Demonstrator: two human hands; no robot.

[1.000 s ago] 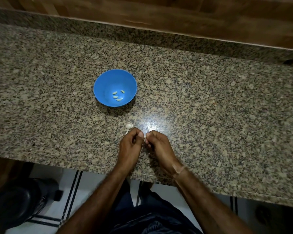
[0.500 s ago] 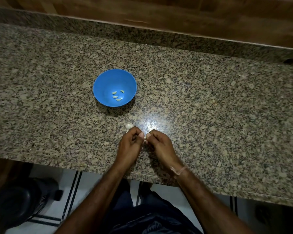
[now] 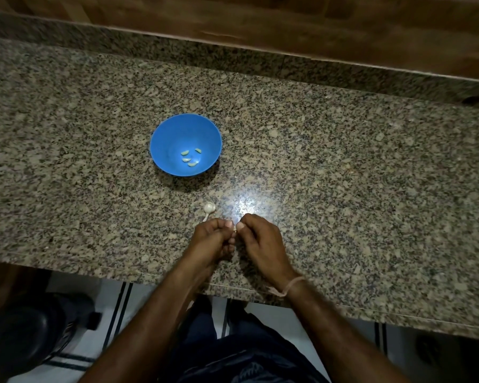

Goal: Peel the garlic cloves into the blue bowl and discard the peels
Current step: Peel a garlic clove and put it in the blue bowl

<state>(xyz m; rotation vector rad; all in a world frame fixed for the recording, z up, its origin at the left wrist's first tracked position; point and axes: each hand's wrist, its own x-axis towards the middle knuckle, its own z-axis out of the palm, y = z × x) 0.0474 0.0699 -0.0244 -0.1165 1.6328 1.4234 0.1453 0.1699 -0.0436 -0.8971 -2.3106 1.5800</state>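
I see left hand (image 3: 210, 236), right hand (image 3: 260, 239) — fingers of both pinching clove (image 3: 235, 230) near desk (image 3: 343, 189) edge; hard tug could flick it onto floor (image 3: 277, 322), not blue bowl (image 3: 161, 145).

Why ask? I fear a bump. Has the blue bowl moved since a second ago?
No. The blue bowl keeps its spot beyond the garlic bulb.

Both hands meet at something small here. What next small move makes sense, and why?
Probably pull the skin off the clove: left hand and right hand pinch it, barely visible, between them, short of the blue bowl, which already holds four peeled cloves.
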